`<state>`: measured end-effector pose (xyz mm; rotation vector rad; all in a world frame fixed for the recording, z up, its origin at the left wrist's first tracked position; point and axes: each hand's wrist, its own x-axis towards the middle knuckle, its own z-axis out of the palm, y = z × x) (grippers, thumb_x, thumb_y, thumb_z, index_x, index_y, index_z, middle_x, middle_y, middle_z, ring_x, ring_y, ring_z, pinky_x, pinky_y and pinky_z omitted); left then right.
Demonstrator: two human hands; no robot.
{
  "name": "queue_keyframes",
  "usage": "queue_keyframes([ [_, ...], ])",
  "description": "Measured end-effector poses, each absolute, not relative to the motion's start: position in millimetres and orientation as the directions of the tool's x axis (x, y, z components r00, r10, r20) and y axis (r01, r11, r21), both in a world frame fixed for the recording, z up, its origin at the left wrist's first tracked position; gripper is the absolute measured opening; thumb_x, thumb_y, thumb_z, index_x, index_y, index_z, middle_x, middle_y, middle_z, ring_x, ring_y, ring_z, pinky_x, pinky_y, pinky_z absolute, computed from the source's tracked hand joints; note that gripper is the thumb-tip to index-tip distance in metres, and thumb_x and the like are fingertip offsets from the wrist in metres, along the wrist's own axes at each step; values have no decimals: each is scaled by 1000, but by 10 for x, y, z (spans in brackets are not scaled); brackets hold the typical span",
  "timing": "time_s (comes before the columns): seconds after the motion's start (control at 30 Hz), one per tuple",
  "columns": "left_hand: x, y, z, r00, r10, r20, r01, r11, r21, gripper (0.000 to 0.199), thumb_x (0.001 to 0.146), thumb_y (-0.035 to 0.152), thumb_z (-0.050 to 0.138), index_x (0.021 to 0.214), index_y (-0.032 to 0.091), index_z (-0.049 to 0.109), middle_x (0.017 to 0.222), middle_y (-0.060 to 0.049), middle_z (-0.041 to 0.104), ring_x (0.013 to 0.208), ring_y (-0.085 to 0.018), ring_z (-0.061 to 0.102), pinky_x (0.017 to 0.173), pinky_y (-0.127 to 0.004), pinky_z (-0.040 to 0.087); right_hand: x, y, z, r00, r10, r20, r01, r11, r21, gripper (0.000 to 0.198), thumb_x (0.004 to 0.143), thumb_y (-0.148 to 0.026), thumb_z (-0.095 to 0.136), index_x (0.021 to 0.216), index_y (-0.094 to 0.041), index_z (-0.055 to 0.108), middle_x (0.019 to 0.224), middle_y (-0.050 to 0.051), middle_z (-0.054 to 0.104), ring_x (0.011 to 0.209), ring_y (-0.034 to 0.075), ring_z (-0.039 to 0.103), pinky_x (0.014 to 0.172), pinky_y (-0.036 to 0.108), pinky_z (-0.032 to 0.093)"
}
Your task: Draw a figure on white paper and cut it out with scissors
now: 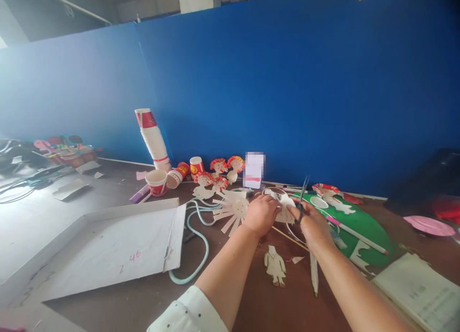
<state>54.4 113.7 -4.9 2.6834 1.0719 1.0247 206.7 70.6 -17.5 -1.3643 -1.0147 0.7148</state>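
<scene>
My left hand (261,214) is closed on a piece of white paper (286,208), its fingertips partly hiding it. In my right hand (315,229) are scissors (301,208) with dark handles, the blades pointing up and away beside the paper's right edge. Below my hands, a cut-out paper doll figure (275,267) lies flat on the brown table. To the left of my left hand is a paper piece with fringe-like strips (232,211) spreading outward. A white marker (314,273) lies under my right wrist.
Behind stand stacked paper cups (153,139), another cup (157,182) and finished red-haired paper figures (219,166). A large white box lid (108,253) fills the left. On the right are a green sheet (370,231), a pink-ended marker (359,236) and an open notebook (419,291). A pale cable (204,250) curls between.
</scene>
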Motion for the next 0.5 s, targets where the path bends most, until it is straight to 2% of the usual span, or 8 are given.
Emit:
queue_keyframes([
  [0.33, 549, 1124, -55, 554, 626, 549, 634, -744, 208, 27, 90, 28, 42, 91, 17, 67, 89, -6, 65, 87, -19, 56, 82, -30, 46, 2038, 678, -125, 425, 893, 148, 167, 83, -982, 42, 66, -28, 70, 108, -28, 66, 82, -1, 75, 83, 23, 68, 72, 31, 51],
  [0.5, 554, 1131, -76, 544, 630, 554, 629, -743, 227, 28, 90, 27, 40, 88, 18, 67, 88, -6, 64, 87, -19, 55, 80, -30, 45, 2009, 642, -71, 436, 889, 139, 229, 40, -973, 41, 66, -30, 70, 106, -28, 67, 81, -1, 75, 82, 23, 68, 70, 31, 51],
])
